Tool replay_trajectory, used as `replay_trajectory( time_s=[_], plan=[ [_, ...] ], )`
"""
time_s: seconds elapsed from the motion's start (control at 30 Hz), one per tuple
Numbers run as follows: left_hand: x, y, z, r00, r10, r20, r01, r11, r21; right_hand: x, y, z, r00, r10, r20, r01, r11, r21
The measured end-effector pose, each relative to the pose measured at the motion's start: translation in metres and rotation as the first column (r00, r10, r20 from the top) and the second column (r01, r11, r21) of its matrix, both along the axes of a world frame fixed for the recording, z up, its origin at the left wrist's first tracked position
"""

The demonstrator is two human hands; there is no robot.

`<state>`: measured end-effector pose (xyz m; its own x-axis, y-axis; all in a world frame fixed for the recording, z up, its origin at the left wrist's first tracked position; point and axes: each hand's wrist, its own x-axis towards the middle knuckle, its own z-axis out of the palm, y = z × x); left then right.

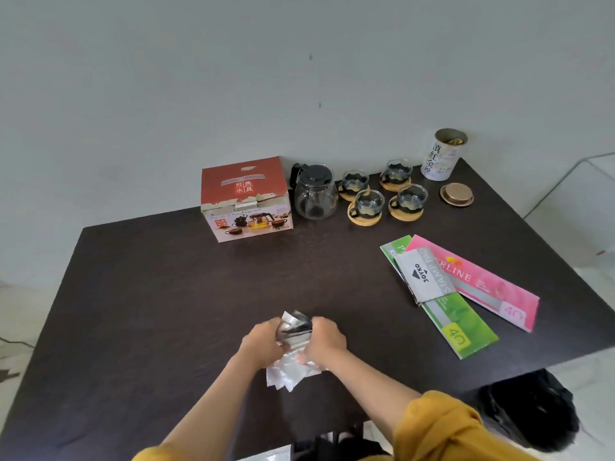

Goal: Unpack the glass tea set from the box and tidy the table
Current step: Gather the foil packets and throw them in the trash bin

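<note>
I'm seeing both hands, left (263, 341) and right (324, 337), gripping crumpled plastic wrap (293, 354); the box (245, 197) is sitting closed, the tea tin (442, 154) standing open, its contents unclear.

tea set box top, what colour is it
Red top, best seen in the head view.
</note>
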<state>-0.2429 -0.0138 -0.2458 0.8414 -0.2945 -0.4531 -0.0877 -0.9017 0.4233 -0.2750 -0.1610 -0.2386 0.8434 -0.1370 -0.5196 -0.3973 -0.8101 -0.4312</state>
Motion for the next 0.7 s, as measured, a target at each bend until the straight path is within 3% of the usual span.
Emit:
replay_trajectory(
  time_s=[0.1, 0.17, 0.33, 0.43, 0.5, 0.57, 0.63, 0.7],
  plan=[
    [-0.005, 0.002, 0.0, 0.992, -0.122, -0.026, 0.124, 0.99, 0.074, -0.016, 0.001, -0.001, 0.999, 0.036, 0.029, -0.032, 0.992, -0.123],
    [-0.007, 0.001, -0.001, 0.981, -0.194, -0.006, 0.194, 0.98, 0.036, -0.026, 0.001, -0.001, 0.998, 0.011, 0.063, -0.003, 0.993, -0.12],
    [-0.009, -0.01, 0.005, 0.962, -0.271, 0.019, 0.271, 0.958, -0.096, -0.044, -0.028, 0.0, 0.982, -0.137, 0.132, 0.113, 0.978, 0.178],
    [-0.014, -0.029, 0.013, 0.973, -0.208, -0.098, 0.172, 0.941, -0.293, -0.057, -0.064, 0.007, 0.938, -0.294, 0.181, 0.207, 0.898, 0.388],
    [-0.02, -0.052, 0.019, 0.96, -0.139, -0.243, 0.008, 0.881, -0.473, -0.068, -0.087, 0.012, 0.834, -0.522, 0.18, 0.348, 0.75, 0.563],
    [-0.025, -0.083, 0.026, 0.923, -0.119, -0.365, -0.112, 0.825, -0.553, -0.081, -0.111, 0.018, 0.667, -0.741, 0.073, 0.48, 0.503, 0.719],
    [-0.03, -0.12, 0.036, 0.887, -0.146, -0.438, -0.149, 0.807, -0.571, -0.096, -0.138, 0.023, 0.536, -0.843, -0.055, 0.516, 0.275, 0.811],
    [-0.038, -0.16, 0.04, 0.855, -0.193, -0.481, -0.154, 0.792, -0.591, -0.115, -0.169, 0.026, 0.438, -0.89, -0.13, 0.508, 0.126, 0.852]
  ],
)
